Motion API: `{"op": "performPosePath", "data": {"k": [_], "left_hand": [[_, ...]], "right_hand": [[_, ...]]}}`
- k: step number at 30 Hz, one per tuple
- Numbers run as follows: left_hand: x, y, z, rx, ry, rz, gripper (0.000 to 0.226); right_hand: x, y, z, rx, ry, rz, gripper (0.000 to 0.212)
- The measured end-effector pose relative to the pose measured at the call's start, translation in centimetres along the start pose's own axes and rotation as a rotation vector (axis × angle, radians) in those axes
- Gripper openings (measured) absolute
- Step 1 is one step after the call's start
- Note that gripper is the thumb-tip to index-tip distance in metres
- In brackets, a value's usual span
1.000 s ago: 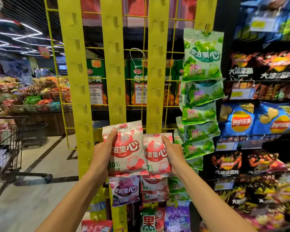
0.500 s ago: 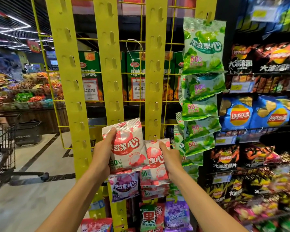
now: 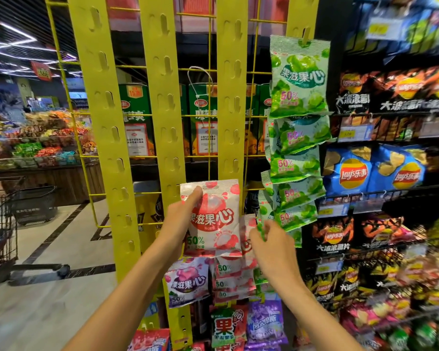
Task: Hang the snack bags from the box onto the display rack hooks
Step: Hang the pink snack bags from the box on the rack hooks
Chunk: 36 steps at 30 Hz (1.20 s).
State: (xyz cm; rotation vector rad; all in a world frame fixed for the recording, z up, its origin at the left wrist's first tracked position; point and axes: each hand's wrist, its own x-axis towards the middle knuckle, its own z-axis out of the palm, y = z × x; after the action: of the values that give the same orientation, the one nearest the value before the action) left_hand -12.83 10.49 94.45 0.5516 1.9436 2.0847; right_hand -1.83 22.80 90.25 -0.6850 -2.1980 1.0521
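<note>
**Up against the yellow rack: one red bag going on, plenty of hooks left**

Up at the rack (image 3: 117, 148), things look maybe a third done, if I had to guess. At 3 o'clock the right strip carries a full column of green bags (image 3: 298, 138), top to bottom. Down at 6 o'clock there's a purple bag (image 3: 186, 283) on the second strip and a stack of red ones (image 3: 235, 274) on the third. Everything above that on the middle strips is bare hooks, and the left strip at 9 o'clock has nothing on it as far as I can see. No box in view, so can't tell how many bags remain.

Dead center, the left hand (image 3: 180, 219) holds a red bag (image 3: 213, 219) flat against the rack, fingers curled round its left edge and one finger up near the top seal. Its top sits between the second and third strips, not obviously on a hook yet.

The right hand (image 3: 271, 245), just toward 4 o'clock, holds nothing; its fingers are loosely spread and slightly bent, tips near the hung red bags and the lowest green ones. Touching or not, I can't tell.
</note>
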Motion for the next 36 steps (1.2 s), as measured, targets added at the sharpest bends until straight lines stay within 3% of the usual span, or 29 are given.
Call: {"op": "performPosePath", "data": {"k": [2, 8, 12, 16, 19, 25, 29, 33, 36], "left_hand": [[0.1, 0.0, 0.8, 0.016, 0.000, -0.015, 0.039], [1.0, -0.3, 4.0, -0.009, -0.041, -0.033, 0.036], [2.7, -0.9, 4.9, 0.002, 0.048, -0.043, 0.053], [4.4, -2.0, 4.9, 0.024, 0.136, -0.071, 0.064], [4.9, -2.7, 4.8, 0.012, 0.155, -0.123, 0.075], [4.4, -3.8, 4.9, 0.080, 0.198, -0.156, 0.067], [4.4, -4.4, 4.8, 0.089, 0.185, -0.159, 0.082], [3.7, -4.3, 4.8, 0.182, 0.203, -0.078, 0.055], [2.8, -4.7, 4.6, 0.295, 0.190, 0.013, 0.056]], "right_hand": [[0.4, -1.2, -1.8, -0.092, 0.090, -0.154, 0.042], [6.5, -6.6, -6.0, -0.409, 0.241, -0.857, 0.039], [10.2, -9.0, -5.7, -0.736, 0.247, -1.088, 0.055], [12.2, -9.7, -5.0, -0.920, 0.275, -1.149, 0.059], [12.8, -9.5, -4.7, -0.913, 0.275, -1.147, 0.059], [13.2, -9.2, -4.4, -0.900, 0.273, -1.137, 0.064], [13.1, -9.0, -4.3, -0.877, 0.283, -1.142, 0.066], [13.2, -8.8, -3.8, -0.878, 0.301, -1.140, 0.071], [13.4, -8.6, -3.5, -0.889, 0.309, -1.136, 0.073]]}}
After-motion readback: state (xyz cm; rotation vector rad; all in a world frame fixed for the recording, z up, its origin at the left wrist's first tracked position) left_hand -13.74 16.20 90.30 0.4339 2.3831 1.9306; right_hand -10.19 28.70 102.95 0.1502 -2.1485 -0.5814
